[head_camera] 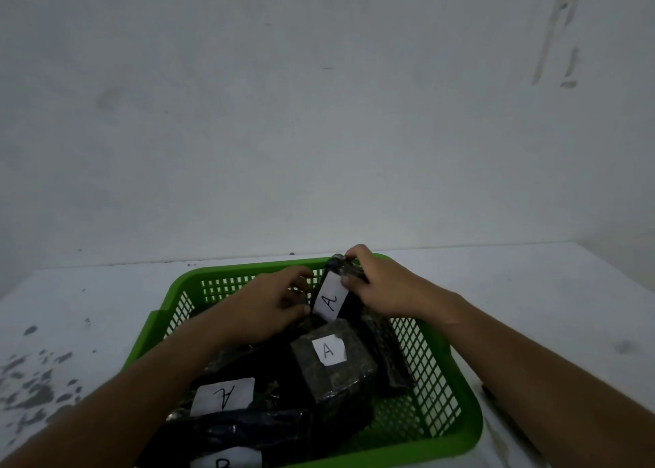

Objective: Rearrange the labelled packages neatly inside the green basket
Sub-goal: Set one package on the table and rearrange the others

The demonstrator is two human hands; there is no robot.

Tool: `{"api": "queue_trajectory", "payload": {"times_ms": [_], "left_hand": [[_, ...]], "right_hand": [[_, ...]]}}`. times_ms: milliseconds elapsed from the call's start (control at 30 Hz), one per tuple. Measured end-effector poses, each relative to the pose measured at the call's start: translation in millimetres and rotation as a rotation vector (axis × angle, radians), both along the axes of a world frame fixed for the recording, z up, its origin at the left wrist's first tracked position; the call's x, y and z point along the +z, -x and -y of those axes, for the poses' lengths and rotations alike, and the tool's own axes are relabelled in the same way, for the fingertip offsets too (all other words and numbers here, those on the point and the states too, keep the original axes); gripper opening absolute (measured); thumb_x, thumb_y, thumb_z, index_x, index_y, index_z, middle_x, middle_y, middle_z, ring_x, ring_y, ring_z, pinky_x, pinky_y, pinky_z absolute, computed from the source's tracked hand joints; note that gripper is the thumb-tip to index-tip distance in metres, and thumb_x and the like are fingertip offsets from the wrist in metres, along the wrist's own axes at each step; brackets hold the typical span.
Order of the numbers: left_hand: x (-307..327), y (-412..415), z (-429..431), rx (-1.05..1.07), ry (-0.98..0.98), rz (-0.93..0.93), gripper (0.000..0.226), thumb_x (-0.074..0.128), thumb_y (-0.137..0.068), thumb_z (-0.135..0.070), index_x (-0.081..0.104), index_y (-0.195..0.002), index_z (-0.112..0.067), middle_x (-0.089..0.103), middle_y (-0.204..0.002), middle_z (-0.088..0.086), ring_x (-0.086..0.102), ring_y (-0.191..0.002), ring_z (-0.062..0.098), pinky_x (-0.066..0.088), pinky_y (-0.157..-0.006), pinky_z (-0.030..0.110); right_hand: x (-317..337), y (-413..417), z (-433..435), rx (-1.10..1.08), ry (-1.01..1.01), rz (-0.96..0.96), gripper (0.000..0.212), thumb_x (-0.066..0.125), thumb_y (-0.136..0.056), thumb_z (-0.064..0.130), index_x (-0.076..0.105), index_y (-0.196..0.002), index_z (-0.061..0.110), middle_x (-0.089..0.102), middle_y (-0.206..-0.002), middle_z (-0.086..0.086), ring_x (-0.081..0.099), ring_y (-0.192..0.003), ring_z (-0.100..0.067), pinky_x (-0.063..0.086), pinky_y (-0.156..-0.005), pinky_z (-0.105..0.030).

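Two bare hands reach into a green plastic lattice basket [439,389] on a white bench [531,290]. The right hand [382,283] pinches the top of an upright black plastic-wrapped package [345,290] with a white label marked A, at the basket's far wall. The left hand [269,301] curls its fingers [301,308] against that package's left edge (grip partly hidden). Other labelled black packages [333,361] lie nearer.

A bare, dimly lit back room, more storeroom or packing corner than home: a plain whitewashed wall [319,113], scuffed and streaked, rose behind a white surface [531,290] blotched with dark stains. A green plastic basket [457,432] stood on it, holding dark wrapped packages [336,368] with handwritten paper letter labels [329,350].
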State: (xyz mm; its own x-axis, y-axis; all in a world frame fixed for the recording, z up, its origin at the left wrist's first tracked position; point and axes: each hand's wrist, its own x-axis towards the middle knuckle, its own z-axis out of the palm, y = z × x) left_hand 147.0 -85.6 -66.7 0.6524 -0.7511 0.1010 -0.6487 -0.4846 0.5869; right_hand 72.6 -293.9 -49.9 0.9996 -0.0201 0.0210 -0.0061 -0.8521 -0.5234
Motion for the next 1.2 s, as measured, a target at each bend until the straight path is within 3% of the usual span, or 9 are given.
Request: {"api": "queue_trajectory", "payload": {"times_ms": [233,333,433,633,767,867,933,1033,1200], "left_hand": [[-5,5,2,-0.059,-0.122,0.022,0.066,0.068,-0.086,-0.026,0.033,-0.142,-0.025,0.054,-0.138,-0.001,0.052,-0.122,0.008,0.043,-0.099,0.022],[-6,5,1,-0.078,-0.119,0.039,0.062,0.07,-0.084,-0.025,0.035,-0.136,-0.024,0.056,-0.135,-0.001,0.053,-0.116,0.004,0.043,-0.094,0.016],[-7,3,-2,-0.069,-0.132,0.062,0.068,0.072,-0.081,-0.029,0.033,-0.136,-0.027,0.05,-0.137,-0.004,0.052,-0.116,0.006,0.044,-0.091,0.018],[-10,1,-6,-0.198,-0.141,0.145,0.066,0.069,-0.083,-0.028,0.037,-0.14,-0.035,0.038,-0.146,-0.017,0.036,-0.126,-0.007,0.03,-0.107,0.013],[-8,2,-3,-0.273,-0.283,0.215,0.051,0.059,-0.091,-0.02,0.045,-0.138,-0.033,0.029,-0.156,-0.014,0.035,-0.138,0.01,0.032,-0.111,0.03],[0,9,-4,-0.237,-0.229,0.179,0.03,0.051,-0.096,-0.025,0.059,-0.124,-0.027,0.056,-0.136,-0.008,0.054,-0.12,0.011,0.045,-0.101,0.036],[9,18,-6,-0.14,-0.124,0.118,0.023,0.046,-0.097,-0.036,0.068,-0.099,-0.031,0.07,-0.1,-0.008,0.063,-0.091,0.008,0.051,-0.081,0.031],[29,39,-9,-0.075,-0.021,0.038,0.04,0.039,-0.083,-0.07,0.063,-0.081,-0.037,0.067,-0.075,-0.011,0.061,-0.069,0.002,0.048,-0.063,0.02],[43,73,-9,-0.231,-0.175,-0.096,0.075,0.068,-0.051,-0.081,0.037,-0.116,-0.06,0.057,-0.113,-0.033,0.056,-0.101,-0.009,0.049,-0.089,0.022]], "right_hand": [[-4,-8,-3,0.055,0.057,-0.032,0.026,0.036,-0.102,0.021,0.06,-0.108,0.013,0.065,-0.095,-0.006,0.058,-0.086,-0.023,0.042,-0.066,-0.03],[-5,-12,-4,0.055,0.061,-0.118,0.031,0.036,-0.101,0.023,0.061,-0.121,0.02,0.065,-0.108,-0.004,0.058,-0.085,-0.02,0.044,-0.067,-0.031],[-9,-16,-6,-0.004,0.107,-0.142,0.038,0.05,-0.096,0.032,0.053,-0.133,0.022,0.06,-0.128,-0.004,0.058,-0.098,-0.019,0.044,-0.077,-0.03],[-7,-9,-2,0.032,0.087,-0.258,0.059,0.072,-0.08,0.047,0.047,-0.127,0.021,0.061,-0.121,0.001,0.06,-0.103,-0.018,0.051,-0.084,-0.035],[-11,-5,-6,0.09,0.229,-0.261,0.047,0.07,-0.082,0.039,0.05,-0.121,0.022,0.062,-0.117,-0.001,0.058,-0.098,-0.02,0.048,-0.077,-0.034],[-11,-1,-9,0.071,0.277,-0.212,0.05,0.071,-0.081,0.04,0.052,-0.123,0.02,0.057,-0.122,-0.005,0.057,-0.103,-0.023,0.049,-0.082,-0.036],[-10,2,-9,0.038,0.315,-0.179,0.051,0.072,-0.08,0.041,0.054,-0.122,0.019,0.055,-0.121,-0.006,0.057,-0.105,-0.025,0.051,-0.081,-0.038],[-9,9,-9,0.008,0.357,-0.204,0.038,0.073,-0.079,0.038,0.056,-0.108,0.02,0.061,-0.111,-0.002,0.06,-0.091,-0.021,0.045,-0.06,-0.029],[-17,22,-17,0.038,0.455,-0.201,0.03,0.063,-0.088,0.012,0.052,-0.116,0.006,0.063,-0.113,-0.015,0.066,-0.092,-0.028,0.052,-0.072,-0.033]]}}
